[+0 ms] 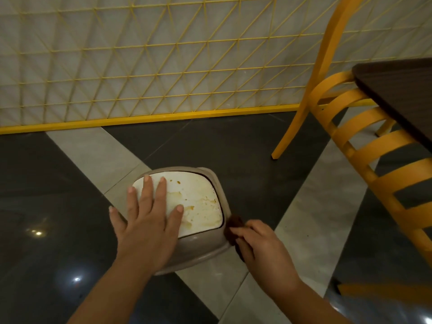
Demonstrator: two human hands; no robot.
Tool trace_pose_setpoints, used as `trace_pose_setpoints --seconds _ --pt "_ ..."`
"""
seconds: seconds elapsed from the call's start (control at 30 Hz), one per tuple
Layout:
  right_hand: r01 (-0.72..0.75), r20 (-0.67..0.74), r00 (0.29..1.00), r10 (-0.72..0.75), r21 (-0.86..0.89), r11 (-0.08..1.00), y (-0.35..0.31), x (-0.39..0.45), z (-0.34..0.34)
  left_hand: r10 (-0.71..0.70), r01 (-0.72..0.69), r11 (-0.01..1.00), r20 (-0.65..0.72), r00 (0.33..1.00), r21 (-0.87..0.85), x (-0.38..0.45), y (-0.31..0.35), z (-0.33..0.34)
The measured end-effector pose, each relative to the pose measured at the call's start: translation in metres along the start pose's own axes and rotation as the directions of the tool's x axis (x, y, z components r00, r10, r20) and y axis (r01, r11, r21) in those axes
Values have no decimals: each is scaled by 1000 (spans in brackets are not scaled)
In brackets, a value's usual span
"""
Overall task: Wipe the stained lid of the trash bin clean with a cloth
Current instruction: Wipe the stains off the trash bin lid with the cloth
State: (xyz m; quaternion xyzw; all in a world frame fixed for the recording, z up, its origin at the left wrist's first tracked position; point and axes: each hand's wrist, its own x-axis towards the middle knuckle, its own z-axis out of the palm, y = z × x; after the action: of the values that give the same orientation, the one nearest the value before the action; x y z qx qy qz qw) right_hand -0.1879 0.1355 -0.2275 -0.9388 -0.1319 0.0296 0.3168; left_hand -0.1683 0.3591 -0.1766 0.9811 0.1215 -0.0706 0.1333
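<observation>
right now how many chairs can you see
1 for sure: a yellow chair at the right, tucked against the dark table. A yellow bar low at the right edge may belong to a second chair, mostly out of frame.

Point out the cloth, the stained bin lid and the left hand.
cloth (234, 226): head view, on the dark wad above the right-hand fingers.
stained bin lid (201, 202): head view, on its white stained panel.
left hand (146, 220): head view, on its back.
</observation>
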Motion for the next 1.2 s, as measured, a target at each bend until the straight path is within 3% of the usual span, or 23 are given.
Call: trace_pose_setpoints --seconds 0.07,0.13,0.2,0.37,0.53,0.8,0.93,1.1,1.2 --pt "2 23 1000 -3 23 1000 0 -9 -1 -72 67 993 -53 996 -98 -3 11 7" --pt "29 25 999 -30 22 999 5 -9 -3 -59 46 990 -97 994 -133 -4 14 12" --pt "57 3 998 -57 11 998 11 6 -2 -26 11 992 -122 992 -122 -3 12 14" --pt "-99 -60 993 104 74 992 13 41 6 -30 16 995 -134 991 -103 -3 10 16" --pt "16 -66 998 -5 172 985 7 -14 10 -34 20 995 -138 990 -100 -4 13 16" --pt "-111 -122 984 129 145 983 6 83 18 -25 12 995 -136 990 -97 -5 13 16" --pt "-87 -123 986 110 184 979 4 59 20 -35 19 994 -150 988 -106 -6 12 16" --pt "-42 -106 992 69 244 969 18 -5 10 132 -138 990 -150 980 -35 -3 15 19" --pt "-17 -124 991 41 194 981 22 15 11 117 -127 990 -154 981 -57 -2 14 20"
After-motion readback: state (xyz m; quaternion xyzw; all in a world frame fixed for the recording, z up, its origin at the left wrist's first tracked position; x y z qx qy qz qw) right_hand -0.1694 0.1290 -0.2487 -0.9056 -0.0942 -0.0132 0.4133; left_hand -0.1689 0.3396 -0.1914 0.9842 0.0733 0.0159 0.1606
